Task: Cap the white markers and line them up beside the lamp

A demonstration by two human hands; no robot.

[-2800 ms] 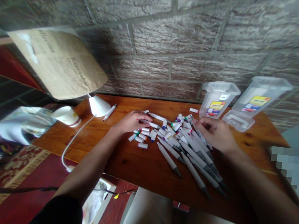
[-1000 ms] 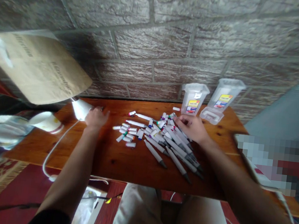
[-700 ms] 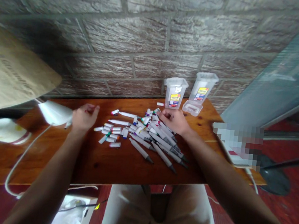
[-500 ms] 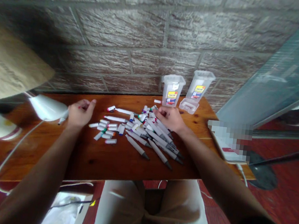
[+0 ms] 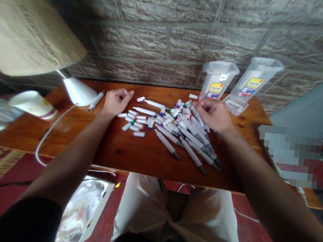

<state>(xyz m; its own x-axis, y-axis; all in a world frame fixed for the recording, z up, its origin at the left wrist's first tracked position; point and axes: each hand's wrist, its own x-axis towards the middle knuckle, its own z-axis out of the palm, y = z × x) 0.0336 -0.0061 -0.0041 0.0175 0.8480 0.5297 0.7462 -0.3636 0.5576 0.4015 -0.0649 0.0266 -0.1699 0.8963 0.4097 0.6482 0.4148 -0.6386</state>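
Observation:
My left hand rests on the wooden table left of a row of loose marker caps. Its fingers are curled inward around something small that I cannot make out. A single white marker lies just left of it. My right hand sits on the far end of a pile of white markers, its fingers pinched on one of them. The markers' dark tips point toward me.
Two clear plastic containers stand against the brick wall, a clear lid before them. A white lamp head with its cable lies at the left under a brown paper bag. A white box sits on the floor.
My left hand left the caps, reached left toward the lamp and single marker, then came back beside the caps with fingers curled. My right hand stayed on the marker pile. The view swung about.

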